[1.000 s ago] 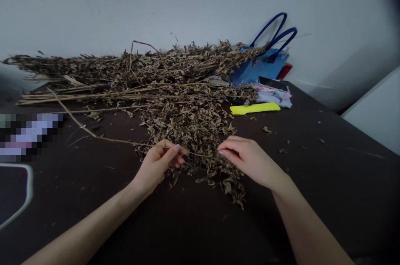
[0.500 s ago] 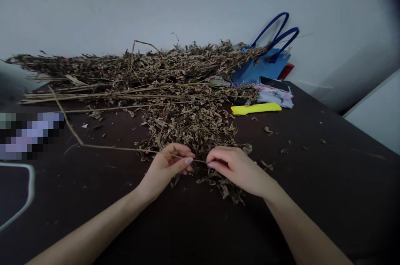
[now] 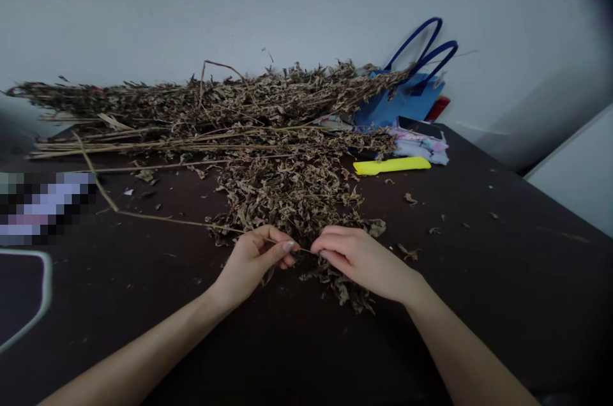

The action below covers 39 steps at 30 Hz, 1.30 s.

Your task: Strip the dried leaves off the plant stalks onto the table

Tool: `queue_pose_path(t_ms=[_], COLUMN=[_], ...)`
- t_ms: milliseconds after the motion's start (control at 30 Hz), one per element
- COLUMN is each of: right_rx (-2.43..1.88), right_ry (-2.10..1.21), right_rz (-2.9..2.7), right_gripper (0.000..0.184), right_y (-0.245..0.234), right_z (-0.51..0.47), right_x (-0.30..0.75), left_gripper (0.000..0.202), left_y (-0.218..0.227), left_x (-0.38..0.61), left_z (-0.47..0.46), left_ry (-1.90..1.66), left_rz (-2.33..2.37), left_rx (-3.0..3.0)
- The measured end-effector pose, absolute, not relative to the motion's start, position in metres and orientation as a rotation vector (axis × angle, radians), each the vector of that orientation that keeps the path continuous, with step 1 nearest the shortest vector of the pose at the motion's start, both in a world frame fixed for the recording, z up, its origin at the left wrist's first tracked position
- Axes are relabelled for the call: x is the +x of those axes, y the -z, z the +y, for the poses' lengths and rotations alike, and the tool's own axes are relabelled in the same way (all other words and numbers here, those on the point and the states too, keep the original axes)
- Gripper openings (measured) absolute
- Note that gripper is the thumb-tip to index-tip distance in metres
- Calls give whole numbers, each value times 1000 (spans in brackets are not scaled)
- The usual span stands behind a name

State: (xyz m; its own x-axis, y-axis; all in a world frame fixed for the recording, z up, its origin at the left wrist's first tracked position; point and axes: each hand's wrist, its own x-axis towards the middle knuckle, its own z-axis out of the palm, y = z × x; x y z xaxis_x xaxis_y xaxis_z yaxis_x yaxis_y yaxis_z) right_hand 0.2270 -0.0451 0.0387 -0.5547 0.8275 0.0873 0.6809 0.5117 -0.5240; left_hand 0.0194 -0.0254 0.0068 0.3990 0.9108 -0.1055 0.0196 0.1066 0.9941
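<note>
- At near left, a white-rimmed object (image 3: 46, 285) lies on the dark counter (image 3: 479, 265), just nearer than a blurred-out patch whose contents I cannot make out.
- Along the far wall (image 3: 306, 4), from left to centre-right, a long bundle of dried plants (image 3: 158, 103) lies with bare stalks on its near side.
- From the left, a bent dry stem (image 3: 163, 219) stretches rightward across the near side of the bundle and into a person's two bare hands.
- The left hand (image 3: 253, 265) pinches the stem, its grip closed between thumb and fingers.
- Between and beyond the hands spreads a heap of withered leaves (image 3: 292, 189).
- The right hand (image 3: 368, 259), just beside the left, pinches the stem's thin end, fingertips pressed together.
- At right, a yellow strip (image 3: 393, 166) lies before a blue bag (image 3: 383, 109).
</note>
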Motion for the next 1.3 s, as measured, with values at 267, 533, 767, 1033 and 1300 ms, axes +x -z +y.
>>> queue_pose_path(t_ms=[267, 533, 767, 1033, 1300], right_rx=[-1282, -1472, -1451, -1466, -1472], right_ry=[-512, -322, -337, -545, -449], right_rz=[-2460, -2278, -2176, -2381, -2453], right_gripper=[24, 25, 24, 12, 26], right_y=[-37, -29, -39, -42, -37], right_z=[-46, -36, -39, -48, -45], right_x=[221, 231, 239, 228, 231], left_gripper=[15, 14, 13, 14, 14], left_y=[-5, -6, -5, -4, -3], left_x=[19, 18, 17, 15, 12], left_z=[-25, -23, -21, -19, -15], left_ry=[-841, -872, -895, -953, -1019], left_rz=[946, 987, 1013, 1020, 1012], left_rx=[1309, 1296, 1291, 1304, 1253])
